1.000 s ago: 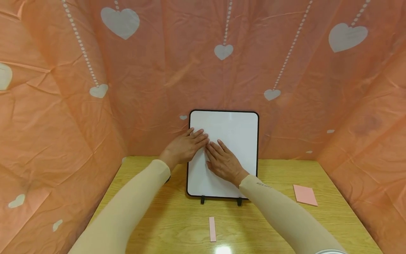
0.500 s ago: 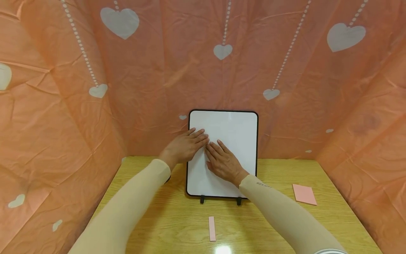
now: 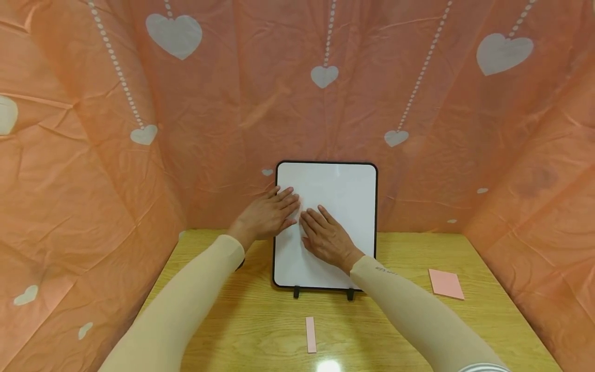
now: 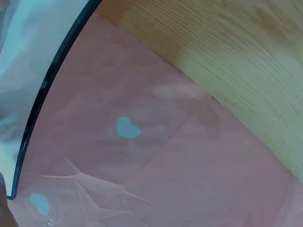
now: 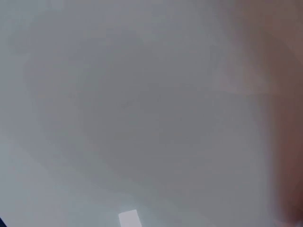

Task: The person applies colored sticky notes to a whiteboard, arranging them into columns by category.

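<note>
A white board with a black rim stands upright on two small black feet. My left hand lies over its left edge, fingers extended and somewhat spread. The fingers of my right hand are extended too and rest against the middle of the board. A narrow gap separates the two hands. Whatever lies beneath the palms is hidden. In the left wrist view the board's black rim curves along the left. The right wrist view shows the white board surface close up, with a blurred part of the hand at right.
A pink strip lies on the wooden table in front of the board. To the right lies a square pink sticky-note pad. An orange-pink cloth with hearts hangs behind and at both sides.
My left hand has shifted slightly left, away from the right fingertips, and its thumb now shows. The right hand keeps its place on the board.
</note>
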The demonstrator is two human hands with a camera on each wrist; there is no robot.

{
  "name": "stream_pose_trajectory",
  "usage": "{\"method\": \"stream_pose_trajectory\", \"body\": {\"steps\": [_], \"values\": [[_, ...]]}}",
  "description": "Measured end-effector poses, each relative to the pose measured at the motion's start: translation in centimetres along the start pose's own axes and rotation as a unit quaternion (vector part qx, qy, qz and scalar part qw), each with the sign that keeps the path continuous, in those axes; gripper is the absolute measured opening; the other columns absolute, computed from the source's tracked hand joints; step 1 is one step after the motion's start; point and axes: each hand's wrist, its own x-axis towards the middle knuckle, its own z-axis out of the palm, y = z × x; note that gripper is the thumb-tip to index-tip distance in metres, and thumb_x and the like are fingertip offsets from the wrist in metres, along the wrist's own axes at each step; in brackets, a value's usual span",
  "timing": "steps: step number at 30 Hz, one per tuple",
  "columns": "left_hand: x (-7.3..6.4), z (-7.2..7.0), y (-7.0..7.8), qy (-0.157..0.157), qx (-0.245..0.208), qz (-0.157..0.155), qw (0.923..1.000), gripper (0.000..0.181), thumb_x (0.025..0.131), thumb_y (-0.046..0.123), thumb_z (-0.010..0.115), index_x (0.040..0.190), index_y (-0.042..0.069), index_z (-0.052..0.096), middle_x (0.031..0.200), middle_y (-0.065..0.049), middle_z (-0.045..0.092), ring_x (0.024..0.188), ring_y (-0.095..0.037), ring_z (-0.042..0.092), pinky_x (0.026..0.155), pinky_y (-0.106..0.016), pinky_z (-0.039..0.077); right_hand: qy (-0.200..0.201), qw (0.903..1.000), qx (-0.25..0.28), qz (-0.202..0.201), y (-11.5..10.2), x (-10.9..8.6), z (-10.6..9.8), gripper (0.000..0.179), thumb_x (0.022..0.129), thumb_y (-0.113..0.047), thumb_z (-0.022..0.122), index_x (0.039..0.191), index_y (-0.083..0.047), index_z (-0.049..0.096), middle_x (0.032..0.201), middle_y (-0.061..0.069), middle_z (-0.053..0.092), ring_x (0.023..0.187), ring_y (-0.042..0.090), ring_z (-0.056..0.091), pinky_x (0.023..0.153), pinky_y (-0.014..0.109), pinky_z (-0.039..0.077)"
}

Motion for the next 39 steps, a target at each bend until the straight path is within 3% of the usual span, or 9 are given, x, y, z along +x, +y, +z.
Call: {"method": "stream_pose_trajectory", "body": {"steps": [4,10,16,26,32,39], "values": [[0.26,0.01,0.2,0.014,-0.011,0.006,0.9998,0.058,0.116,0.043,0.035,0.166,0.013,0.035,0.173,-0.002,0.031,0.164,-0.023,0.02,0.135,-0.046,0.014,-0.006,1.0,0.0,0.001,-0.01,-0.02,0.03,0.063,0.107,-0.043,0.058,0.154,-0.003,0.053,0.157,0.011,0.056,0.149,0.027,0.049,0.132,0.047,0.026],[0.6,-0.2,0.61,-0.008,-0.015,0.01,0.9998,0.057,0.116,0.04,0.035,0.167,0.014,0.033,0.174,-0.001,0.029,0.164,-0.022,0.018,0.135,-0.046,0.013,-0.02,0.9998,-0.005,0.001,-0.02,-0.08,-0.02,0.063,0.108,-0.045,0.055,0.157,-0.004,0.05,0.16,0.01,0.052,0.151,0.026,0.046,0.132,0.046,0.025],[0.17,0.1,0.26,-0.007,0.0,0.009,0.9999,0.055,0.116,0.037,0.035,0.166,0.012,0.035,0.172,-0.003,0.033,0.163,-0.023,0.022,0.134,-0.046,0.017,-0.01,0.9999,-0.006,-0.001,0.04,-0.18,0.18,0.062,0.107,-0.044,0.057,0.153,-0.004,0.054,0.156,0.011,0.057,0.149,0.027,0.049,0.132,0.047,0.026],[-0.01,0.06,0.29,0.015,-0.022,0.006,0.9996,0.057,0.116,0.04,0.036,0.165,0.011,0.038,0.172,-0.004,0.035,0.163,-0.023,0.022,0.135,-0.045,0.016,-0.006,1.0,-0.001,0.0,-0.01,-0.32,0.2,0.061,0.108,-0.044,0.055,0.154,-0.003,0.054,0.157,0.011,0.056,0.149,0.027,0.048,0.132,0.047,0.025],[0.59,-0.15,0.65,0.007,-0.036,0.014,0.9992,0.057,0.116,0.04,0.034,0.165,0.012,0.036,0.172,-0.003,0.033,0.163,-0.023,0.021,0.135,-0.046,0.014,-0.005,1.0,-0.003,-0.001,-0.07,-0.3,0.08,0.063,0.106,-0.044,0.058,0.155,-0.003,0.052,0.158,0.011,0.054,0.149,0.026,0.048,0.132,0.047,0.027],[0.13,0.32,0.14,0.005,-0.022,0.008,0.9997,0.056,0.116,0.04,0.035,0.165,0.012,0.038,0.171,-0.003,0.036,0.163,-0.024,0.023,0.134,-0.046,0.017,-0.012,0.9999,-0.007,-0.003,0.03,-0.29,-0.04,0.062,0.108,-0.044,0.054,0.153,-0.003,0.054,0.157,0.011,0.056,0.149,0.027,0.049,0.132,0.047,0.026]]}}
